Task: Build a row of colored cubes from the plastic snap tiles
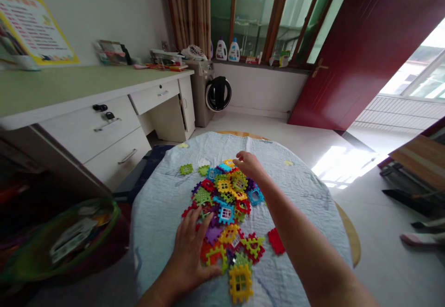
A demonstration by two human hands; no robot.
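A heap of colourful plastic interlocking pieces covers the middle of a round table with a pale blue cloth. My left hand rests at the heap's near left side, fingers spread, touching pieces and holding none. At the far end of the heap is my right hand, its fingers bent beside a yellow-orange piece; whether they grip it cannot be made out. A red piece lies apart at the right, and a green piece at the far left. A yellow window piece sits nearest me.
On the left stands a desk with drawers, and below it a green basket with things inside. A washing machine with its door open is beyond the table. A red door and wooden furniture are to the right.
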